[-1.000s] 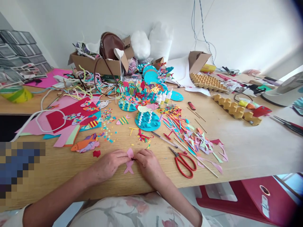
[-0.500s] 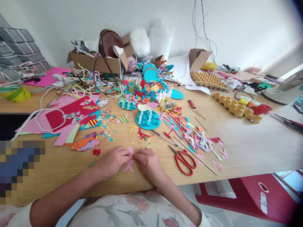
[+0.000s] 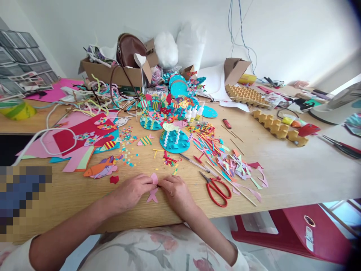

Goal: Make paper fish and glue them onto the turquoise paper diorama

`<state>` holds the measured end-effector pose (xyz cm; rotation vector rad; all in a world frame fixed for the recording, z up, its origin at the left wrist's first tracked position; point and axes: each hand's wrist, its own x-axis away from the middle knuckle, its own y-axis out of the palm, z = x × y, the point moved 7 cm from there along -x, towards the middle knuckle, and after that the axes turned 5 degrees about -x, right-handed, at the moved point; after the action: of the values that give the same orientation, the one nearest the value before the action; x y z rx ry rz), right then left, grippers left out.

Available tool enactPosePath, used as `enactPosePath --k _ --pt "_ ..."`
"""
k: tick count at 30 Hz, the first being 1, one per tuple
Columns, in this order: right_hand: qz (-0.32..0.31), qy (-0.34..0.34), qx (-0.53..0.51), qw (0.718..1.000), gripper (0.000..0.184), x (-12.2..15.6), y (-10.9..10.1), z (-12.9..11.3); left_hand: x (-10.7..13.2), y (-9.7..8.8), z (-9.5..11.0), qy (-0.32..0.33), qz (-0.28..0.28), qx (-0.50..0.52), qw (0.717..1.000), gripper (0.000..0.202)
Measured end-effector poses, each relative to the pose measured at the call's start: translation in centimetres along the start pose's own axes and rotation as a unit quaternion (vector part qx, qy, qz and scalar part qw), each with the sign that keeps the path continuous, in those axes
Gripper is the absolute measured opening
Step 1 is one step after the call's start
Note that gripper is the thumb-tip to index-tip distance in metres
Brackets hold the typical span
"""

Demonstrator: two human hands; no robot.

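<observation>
Pink ppr fish (image 3: 153,194) — tail nearest

You have a brown bag (image 3: 131,51) at the right end of the long cardboard box (image 3: 104,73), and stuffed white bags (image 3: 166,49) just right of that box. To its left you see grey drawers (image 3: 22,52) and a yellow-green roll (image 3: 19,111); well to its right, an egg-carton tray (image 3: 245,96) and, lower and nearer you, a red stool (image 3: 296,231).

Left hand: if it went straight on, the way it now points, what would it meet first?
Past the pink fish it touches, the left hand would probably meet the right hand first, though exact depth is hard to judge.
</observation>
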<state>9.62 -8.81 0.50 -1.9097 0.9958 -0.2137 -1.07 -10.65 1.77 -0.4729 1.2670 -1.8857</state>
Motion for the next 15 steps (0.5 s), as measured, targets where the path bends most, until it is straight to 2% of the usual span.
enactPosePath --k 4,8,15 --pt "-0.007 0.001 0.007 1.000 0.022 -0.09 0.02 0.03 0.27 -0.03 -0.24 0.002 -0.014 0.020 1.000 0.032" --pt "-0.018 -0.002 0.035 0.999 0.019 -0.10 0.07 -0.18 -0.02 0.18 0.08 0.007 -0.020 -0.016 1.000 0.029" --pt "-0.041 -0.013 0.062 0.997 0.014 -0.05 0.20 -0.66 -0.20 0.80 0.12 -0.019 -0.038 -0.044 0.998 0.025"
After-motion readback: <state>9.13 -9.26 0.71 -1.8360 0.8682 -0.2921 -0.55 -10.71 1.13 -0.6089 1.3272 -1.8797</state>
